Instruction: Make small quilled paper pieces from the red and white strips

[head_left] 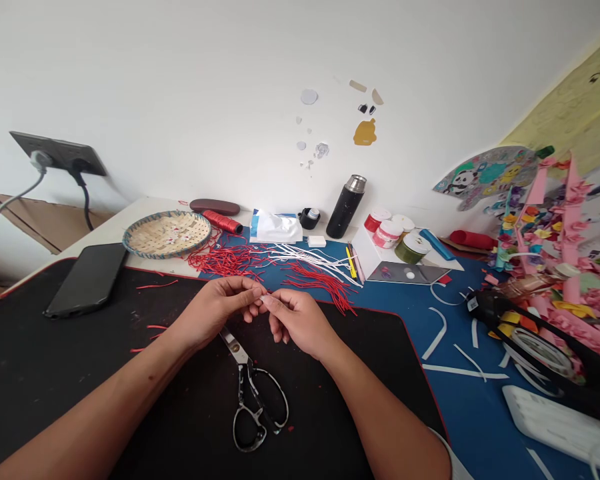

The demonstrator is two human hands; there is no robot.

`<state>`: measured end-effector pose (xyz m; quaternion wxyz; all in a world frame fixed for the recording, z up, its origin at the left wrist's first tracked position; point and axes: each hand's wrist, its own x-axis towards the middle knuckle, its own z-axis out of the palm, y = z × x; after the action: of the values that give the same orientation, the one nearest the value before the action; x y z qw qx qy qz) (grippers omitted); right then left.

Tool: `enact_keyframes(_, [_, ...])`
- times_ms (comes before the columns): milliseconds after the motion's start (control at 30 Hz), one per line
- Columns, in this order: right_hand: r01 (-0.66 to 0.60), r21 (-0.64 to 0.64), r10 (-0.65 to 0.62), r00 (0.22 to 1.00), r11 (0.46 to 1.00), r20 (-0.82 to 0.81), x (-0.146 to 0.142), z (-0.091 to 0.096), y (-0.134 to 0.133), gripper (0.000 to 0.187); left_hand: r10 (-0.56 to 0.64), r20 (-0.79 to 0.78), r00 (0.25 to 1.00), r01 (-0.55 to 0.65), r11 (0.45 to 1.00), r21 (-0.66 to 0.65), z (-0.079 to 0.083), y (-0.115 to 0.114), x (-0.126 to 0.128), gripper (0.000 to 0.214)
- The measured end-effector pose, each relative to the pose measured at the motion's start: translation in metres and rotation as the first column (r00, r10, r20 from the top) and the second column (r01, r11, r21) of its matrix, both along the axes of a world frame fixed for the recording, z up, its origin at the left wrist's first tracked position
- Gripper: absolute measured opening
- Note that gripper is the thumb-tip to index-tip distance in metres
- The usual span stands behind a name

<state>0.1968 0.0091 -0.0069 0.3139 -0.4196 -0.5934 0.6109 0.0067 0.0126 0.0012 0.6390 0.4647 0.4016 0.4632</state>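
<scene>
My left hand and my right hand meet over the black mat, fingertips pinched together on a small white strip piece. Both hands are closed around it. Directly below them lies a pair of scissors with black-and-white handles, blades pointing up toward my left hand. Beyond my fingers are piles of red strips and white strips.
A phone lies at the left, a woven basket and a red thread spool behind. A black flask, paint jars, tape rolls and pink paper crafts crowd the right. Loose white strips lie on the blue mat.
</scene>
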Motion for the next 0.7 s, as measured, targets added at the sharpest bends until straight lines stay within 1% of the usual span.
enact_keyframes(200, [0.008,0.005,-0.008,0.999,1.000,0.051,-0.0011,0.0000,-0.0001,0.035,-0.016,-0.073,0.997,0.018,0.999,0.035,-0.0006,0.0001,-0.0021,0.034])
enact_keyframes(333, [0.013,0.013,-0.014,0.998,1.000,0.061,-0.0013,-0.0014,0.0001,0.036,-0.033,-0.084,0.996,0.035,0.999,0.023,-0.0005,0.0005,-0.0027,0.037])
enact_keyframes(400, [0.015,0.035,-0.018,0.997,0.999,0.073,-0.0010,-0.0025,0.0003,0.034,-0.037,-0.078,0.996,0.038,0.999,0.008,-0.0006,0.0005,-0.0029,0.039])
enact_keyframes(567, [0.033,0.141,-0.053,0.989,0.989,0.138,0.0004,-0.0051,0.0000,0.028,-0.036,-0.095,0.995,0.035,0.999,-0.013,0.0004,0.0003,-0.0019,0.043])
enact_keyframes(700, [0.039,0.160,-0.063,0.987,0.986,0.149,0.0011,-0.0034,0.0000,0.028,-0.020,-0.080,0.997,0.018,1.000,-0.026,0.0013,-0.0001,-0.0001,0.042])
